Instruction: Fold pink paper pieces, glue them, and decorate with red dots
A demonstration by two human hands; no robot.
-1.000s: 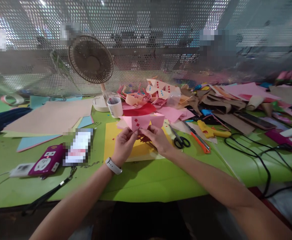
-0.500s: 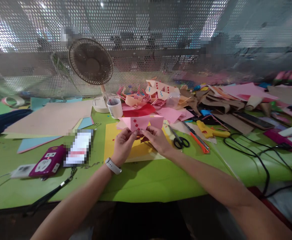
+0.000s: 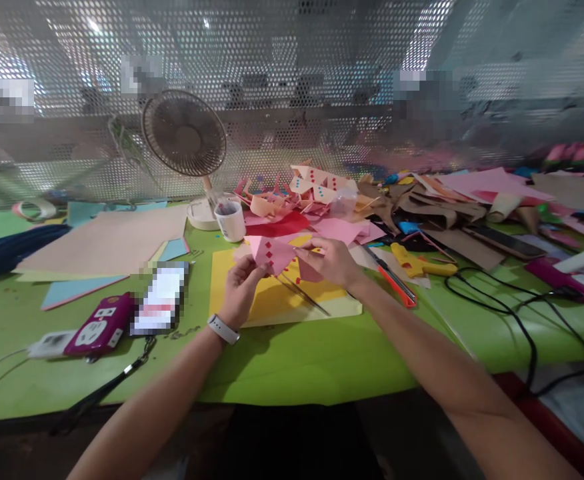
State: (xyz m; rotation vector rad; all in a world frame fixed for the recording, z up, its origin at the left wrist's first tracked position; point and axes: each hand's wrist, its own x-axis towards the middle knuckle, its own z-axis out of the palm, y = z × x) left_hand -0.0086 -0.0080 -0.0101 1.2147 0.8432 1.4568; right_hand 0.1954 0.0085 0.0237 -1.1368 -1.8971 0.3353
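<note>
A folded piece of pink paper [image 3: 276, 253] with a column of small red diamonds is held up above the yellow sheet [image 3: 227, 287]. My left hand [image 3: 242, 283] pinches its lower left corner between thumb and fingers. At the paper's right side, my right hand [image 3: 333, 263] has its thumb and fingertips closed on the edge. Below the hands, a thin dark metal tool like tweezers [image 3: 306, 295] lies slantwise on the yellow sheet. Loose red diamonds [image 3: 298, 281] show near it. The scissors seen earlier are hidden behind my right hand.
An orange cutter knife [image 3: 397, 287] and a yellow glue gun [image 3: 419, 261] lie right, near black cables [image 3: 527, 320]. A white cup [image 3: 231, 221], a fan [image 3: 185, 133] and folded paper pieces [image 3: 317, 183] stand behind. Left are a phone [image 3: 159, 300] and purple power bank [image 3: 101, 325].
The pink paper has turned and tilted, showing three diamonds in a column. My right hand has shifted right and up along it, uncovering the tweezers-like tool and covering the scissors.
</note>
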